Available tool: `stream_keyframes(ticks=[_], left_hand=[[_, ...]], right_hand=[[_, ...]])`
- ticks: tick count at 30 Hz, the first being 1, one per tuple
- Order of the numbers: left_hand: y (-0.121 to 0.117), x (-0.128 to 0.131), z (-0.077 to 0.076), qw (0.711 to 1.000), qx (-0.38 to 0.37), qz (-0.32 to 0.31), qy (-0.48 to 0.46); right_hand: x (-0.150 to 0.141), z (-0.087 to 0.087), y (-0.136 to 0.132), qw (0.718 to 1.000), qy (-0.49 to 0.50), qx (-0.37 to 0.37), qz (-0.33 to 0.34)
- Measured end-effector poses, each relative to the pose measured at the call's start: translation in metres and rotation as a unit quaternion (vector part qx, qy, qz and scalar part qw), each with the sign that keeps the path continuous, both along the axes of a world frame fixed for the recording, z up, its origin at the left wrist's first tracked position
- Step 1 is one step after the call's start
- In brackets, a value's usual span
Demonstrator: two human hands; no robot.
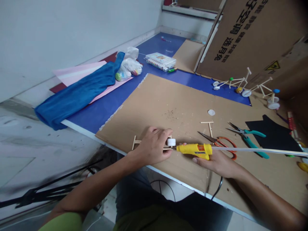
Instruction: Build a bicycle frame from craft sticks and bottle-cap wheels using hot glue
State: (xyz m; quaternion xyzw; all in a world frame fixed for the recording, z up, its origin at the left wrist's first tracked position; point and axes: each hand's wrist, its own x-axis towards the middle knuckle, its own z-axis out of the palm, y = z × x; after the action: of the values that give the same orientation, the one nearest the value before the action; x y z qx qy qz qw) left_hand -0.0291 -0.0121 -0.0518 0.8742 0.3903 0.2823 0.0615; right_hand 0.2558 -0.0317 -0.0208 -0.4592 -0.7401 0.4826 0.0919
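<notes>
My left hand [154,146] is closed around a small frame of wooden sticks [133,143], whose crossbar sticks out on the left. At its right end is a white bottle cap [171,142], just beyond my fingertips. A yellow hot glue gun [194,150] is gripped in my right hand [220,163]. Its nozzle points left and meets the stick end just below the cap; whether it touches is hard to tell. A long glue stick [260,149] runs out of the gun's back toward the right.
Orange-handled scissors [226,142], teal pliers [247,132], a T-shaped stick piece [209,126] and a white disc [211,112] lie on the cardboard sheet [154,106]. Stick models [261,86] stand at the back right, near a large cardboard box [240,41]. Blue cloth [81,93] lies left.
</notes>
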Motion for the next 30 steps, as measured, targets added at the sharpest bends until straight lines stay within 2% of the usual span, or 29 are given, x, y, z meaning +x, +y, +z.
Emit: stream_keyframes(ticks=[9, 30], left_hand=[[0.0005, -0.0003, -0.0012, 1.000, -0.001, 0.000, -0.003], [0.0007, 0.0003, -0.0005, 1.000, 0.005, 0.003, -0.006]], right_hand=[[-0.0001, 0.0014, 0.0007, 1.000, -0.007, 0.015, 0.024], [0.0006, 0.0012, -0.0003, 0.999, 0.004, 0.031, 0.015]])
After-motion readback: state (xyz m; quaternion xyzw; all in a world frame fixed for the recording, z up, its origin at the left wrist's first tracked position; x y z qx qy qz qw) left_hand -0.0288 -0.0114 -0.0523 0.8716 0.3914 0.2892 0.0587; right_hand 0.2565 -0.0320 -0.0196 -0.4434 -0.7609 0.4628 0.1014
